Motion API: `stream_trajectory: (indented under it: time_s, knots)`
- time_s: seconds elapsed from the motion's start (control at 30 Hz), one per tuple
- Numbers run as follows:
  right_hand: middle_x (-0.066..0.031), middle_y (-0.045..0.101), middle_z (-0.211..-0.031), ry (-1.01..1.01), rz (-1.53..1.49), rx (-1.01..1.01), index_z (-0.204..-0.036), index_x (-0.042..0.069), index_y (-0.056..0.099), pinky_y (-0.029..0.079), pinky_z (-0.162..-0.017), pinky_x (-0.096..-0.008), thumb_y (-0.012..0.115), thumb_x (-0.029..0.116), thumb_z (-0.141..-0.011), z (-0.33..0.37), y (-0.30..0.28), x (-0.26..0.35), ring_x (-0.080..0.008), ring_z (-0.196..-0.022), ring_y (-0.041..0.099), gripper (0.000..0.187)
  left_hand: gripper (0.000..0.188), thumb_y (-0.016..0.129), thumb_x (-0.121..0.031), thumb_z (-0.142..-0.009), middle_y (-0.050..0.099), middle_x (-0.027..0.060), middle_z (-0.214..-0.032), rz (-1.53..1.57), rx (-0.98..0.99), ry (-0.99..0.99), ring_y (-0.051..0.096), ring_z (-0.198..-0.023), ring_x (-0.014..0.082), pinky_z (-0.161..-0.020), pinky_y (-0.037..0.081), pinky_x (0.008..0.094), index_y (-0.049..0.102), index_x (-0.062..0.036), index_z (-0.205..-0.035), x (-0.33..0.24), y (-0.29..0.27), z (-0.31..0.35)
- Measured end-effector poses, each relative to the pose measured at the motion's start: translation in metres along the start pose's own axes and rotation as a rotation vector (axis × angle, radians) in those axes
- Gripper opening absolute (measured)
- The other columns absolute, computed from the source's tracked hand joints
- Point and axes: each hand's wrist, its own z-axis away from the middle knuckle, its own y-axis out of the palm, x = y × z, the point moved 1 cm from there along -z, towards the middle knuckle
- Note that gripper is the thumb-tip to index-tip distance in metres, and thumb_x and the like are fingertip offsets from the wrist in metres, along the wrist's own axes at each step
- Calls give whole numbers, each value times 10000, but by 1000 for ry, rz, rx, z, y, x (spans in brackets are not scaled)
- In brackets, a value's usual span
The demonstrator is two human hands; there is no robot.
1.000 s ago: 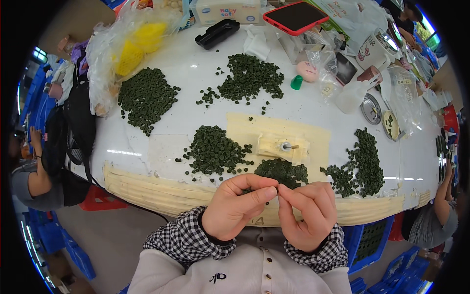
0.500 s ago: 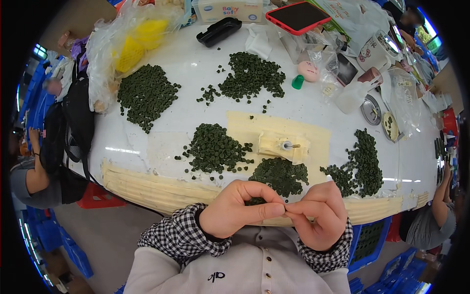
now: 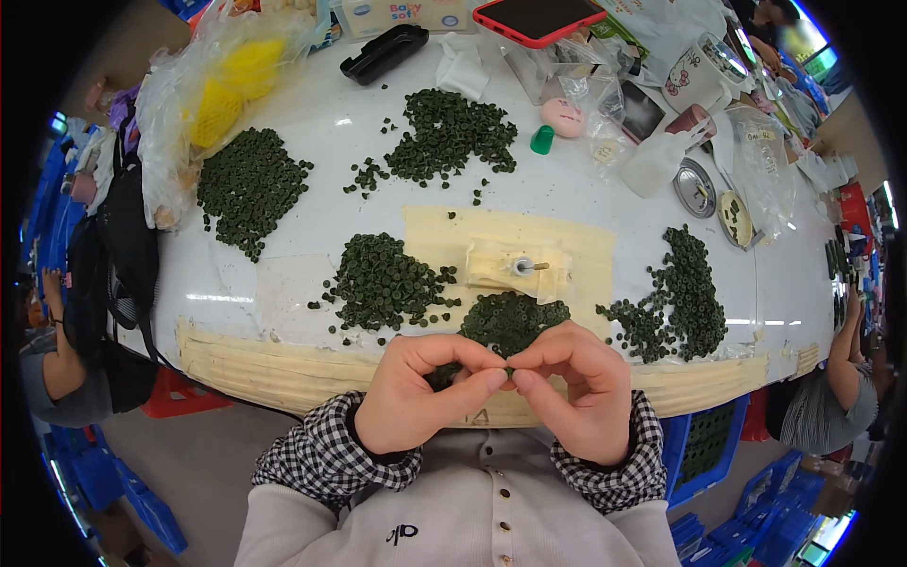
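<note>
Over the table's front edge, my left hand (image 3: 413,395) and my right hand (image 3: 588,395) meet at the fingertips. Thumbs and forefingers of both pinch a small dark green round part (image 3: 509,372), mostly covered by the fingers. Just beyond them lies a flat pile of dark green round parts (image 3: 515,319), partly hidden by my hands. Behind that pile, a tape-wrapped block (image 3: 491,269) with a metal pin (image 3: 539,266) sits on a taped patch (image 3: 430,227) of the table. Left of it is a heap of similar parts (image 3: 378,279).
More heaps stand at the far left (image 3: 250,184), far middle (image 3: 449,132) and right (image 3: 694,293). At the back are a red-edged phone (image 3: 539,19), a black case (image 3: 385,54), plastic bags (image 3: 170,123) and a mug (image 3: 699,76). A blue crate (image 3: 704,454) stands below the right edge.
The view has shifted slightly, so the table things appear further left and up. My right hand's fingers have turned and opened out around the small part; both hands still pinch it.
</note>
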Motion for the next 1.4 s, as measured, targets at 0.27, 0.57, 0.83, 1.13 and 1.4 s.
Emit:
stream_trajectory:
  time_s: [0.27, 0.57, 0.83, 1.13, 1.4]
  knots:
    - [-100, 609, -812, -101, 106, 12, -870, -17, 647, 501, -630, -242, 635, -68, -737, -2, 0, 1, -157, -711, 606, 143, 99, 613, -16, -840, 582, -24, -711, -13, -33, 82, 445, -594, 3, -521, 366, 164, 647, 27, -922, 5, 1, 4]
    - [-102, 609, -804, -126, 129, 15, -871, -14, 645, 504, -625, -238, 635, -70, -729, -1, 1, 2, -154, -702, 611, 152, 94, 618, -7, -833, 573, -30, -702, -21, -45, 103, 446, -589, 0, -519, 369, 163, 639, 37, -913, 9, 1, 5]
    - [-100, 613, -803, -118, 105, 26, -886, -18, 644, 507, -627, -236, 630, -68, -739, -1, 4, 2, -152, -707, 612, 155, 73, 609, -15, -838, 594, -13, -707, -6, -74, 130, 435, -577, -1, -517, 356, 154, 634, 24, -895, 13, 1, 6]
    - [-89, 618, -775, -144, 244, -131, -881, -30, 647, 479, -588, -227, 648, -52, -754, -3, -7, 4, -140, -676, 597, 129, 211, 396, -195, -963, 580, 57, -809, 945, -161, -149, 330, -472, 52, -445, 282, 191, 542, -45, -937, 9, -25, 10]
    - [-55, 546, -720, -283, 767, 9, -776, 51, 615, 435, -588, -308, 700, 30, -676, -7, -7, -3, -223, -673, 517, 133, 228, 358, -92, -955, 596, 79, -880, 943, -211, -204, 346, -509, 56, -461, 292, 184, 521, -18, -1096, 2, -17, 10]
